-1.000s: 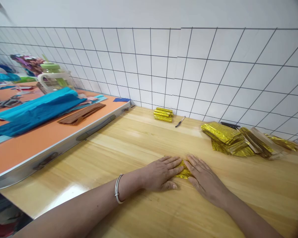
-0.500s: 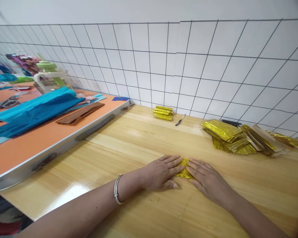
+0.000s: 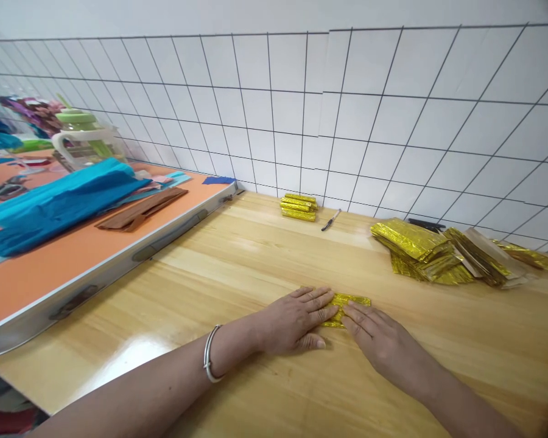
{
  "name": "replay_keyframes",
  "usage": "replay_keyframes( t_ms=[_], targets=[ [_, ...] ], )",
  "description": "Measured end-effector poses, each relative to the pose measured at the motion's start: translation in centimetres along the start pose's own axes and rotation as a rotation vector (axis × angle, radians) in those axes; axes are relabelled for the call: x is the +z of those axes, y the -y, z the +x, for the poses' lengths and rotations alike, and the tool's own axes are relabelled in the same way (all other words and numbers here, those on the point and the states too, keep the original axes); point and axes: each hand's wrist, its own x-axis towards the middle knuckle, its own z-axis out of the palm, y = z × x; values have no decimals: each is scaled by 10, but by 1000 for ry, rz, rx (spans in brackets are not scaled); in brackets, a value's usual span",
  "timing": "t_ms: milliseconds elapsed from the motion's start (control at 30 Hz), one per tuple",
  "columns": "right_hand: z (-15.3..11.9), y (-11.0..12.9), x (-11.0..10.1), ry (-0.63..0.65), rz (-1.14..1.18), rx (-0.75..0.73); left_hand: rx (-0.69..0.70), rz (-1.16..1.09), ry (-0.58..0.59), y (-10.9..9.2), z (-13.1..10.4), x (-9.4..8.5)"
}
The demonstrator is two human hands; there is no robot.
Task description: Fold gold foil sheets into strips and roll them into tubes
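Note:
A small piece of gold foil paper (image 3: 337,315) lies flat on the wooden table (image 3: 219,267). My left hand (image 3: 296,319) rests palm down over its left part, fingers stretched out and pointing right. From the right, my right hand (image 3: 377,331) lies on the lower right part of the foil, its fingers extended flat and close together. The foil's upper right corner shows above my right fingertips. What lies under both palms is hidden.
Rolled gold pieces (image 3: 298,207) and a pen (image 3: 331,220) lie near the wall. A gold foil stack (image 3: 411,239) is at the back right. On an orange board (image 3: 119,249) at left are blue paper (image 3: 68,198), brown paper (image 3: 141,210), scissors (image 3: 2,190) and a jug (image 3: 80,146).
My right hand has slid slightly down over the foil, uncovering its upper right corner. My left hand has stayed nearly in place. The view has shifted slightly.

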Motion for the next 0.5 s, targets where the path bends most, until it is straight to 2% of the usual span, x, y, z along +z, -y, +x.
replay_keyframes(
  t_ms=[267, 500],
  targets=[
    [4, 1, 0, -66, 65, 48, -27, 20, 8, 0, 2, 1],
    [15, 8, -6, -92, 2, 39, -50, -10, -6, -1, 3, -1]
  ],
)
